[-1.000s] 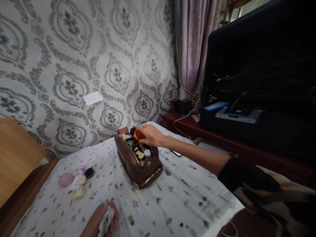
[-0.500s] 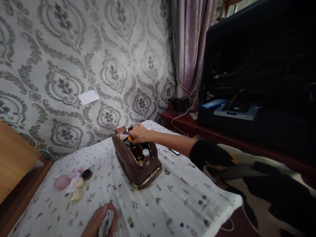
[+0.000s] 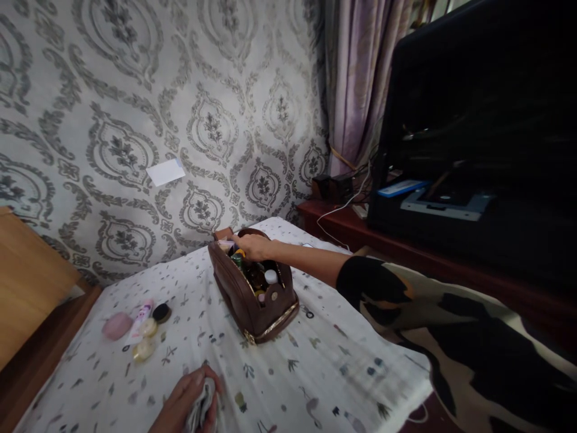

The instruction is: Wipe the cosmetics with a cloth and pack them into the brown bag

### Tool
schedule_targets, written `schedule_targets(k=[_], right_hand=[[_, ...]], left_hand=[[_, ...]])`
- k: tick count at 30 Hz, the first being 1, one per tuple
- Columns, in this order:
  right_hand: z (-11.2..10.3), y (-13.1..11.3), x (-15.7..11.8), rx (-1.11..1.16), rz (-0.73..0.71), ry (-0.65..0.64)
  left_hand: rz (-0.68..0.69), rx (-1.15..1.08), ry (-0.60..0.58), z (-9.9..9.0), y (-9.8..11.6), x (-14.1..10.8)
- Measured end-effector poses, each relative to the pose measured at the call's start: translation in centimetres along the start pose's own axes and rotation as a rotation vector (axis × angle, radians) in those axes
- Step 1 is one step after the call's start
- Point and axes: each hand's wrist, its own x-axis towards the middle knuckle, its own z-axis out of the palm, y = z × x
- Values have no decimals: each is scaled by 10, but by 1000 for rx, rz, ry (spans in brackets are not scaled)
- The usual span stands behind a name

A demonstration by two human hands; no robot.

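Observation:
A brown zippered cosmetic bag [image 3: 232, 294] stands unzipped on a white patterned cloth. Inside it are a white-capped container [image 3: 271, 276], a green item [image 3: 237, 260] and several dark bottles. My right hand [image 3: 255, 246] reaches into its far end, fingers bent down among the contents by a yellow-orange item [image 3: 241, 253]. What those fingers grip is hidden. Low in the view, my left hand [image 3: 183, 394] is closed around a folded grey-white cloth [image 3: 201, 409], held nearer to me than the bag.
Left of the bag lie a pink rounded item [image 3: 117, 326], a pink-and-white tube [image 3: 142, 317], two cream-coloured jars [image 3: 144, 349] and a black round lid or jar [image 3: 161, 312]. A large dark screen [image 3: 473, 120] stands at right, with a white cable [image 3: 336, 210] beside it.
My right hand has shifted slightly within the bag's far end, and the dark reddish item at its fingertips no longer shows. My left hand still holds the cloth. The view has shifted a little.

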Motion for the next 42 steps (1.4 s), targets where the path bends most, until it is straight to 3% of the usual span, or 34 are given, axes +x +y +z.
schedule_targets(k=[6, 12, 18, 28, 33, 35, 36, 37, 39, 42], right_hand=[[-3, 6, 0, 51, 5, -16], [-9, 4, 0, 51, 35, -31], [-6, 3, -7, 46, 36, -7], [-9, 7, -6, 107, -14, 34], [-22, -21, -32, 169, -65, 220], [-19, -44, -54, 432, -97, 493], [-15, -59, -65, 595, -149, 519], [-8, -75, -77, 775, -217, 469], [12, -110, -97, 1119, -374, 171], [46, -159, -118, 1554, -352, -320]], left_hand=[[23, 17, 46, 6, 3, -3], [59, 24, -14, 7, 4, -3], [33, 26, 59, 10, 7, -7], [127, 56, -14, 7, 2, 0], [223, 64, 71, 9, 9, 1], [334, 188, 98, 17, 17, -7], [407, 296, 74, 23, 22, -13], [490, 410, 9, 31, 27, -19], [642, 570, -214, 50, 35, -32], [754, 729, -520, 77, 41, -47]])
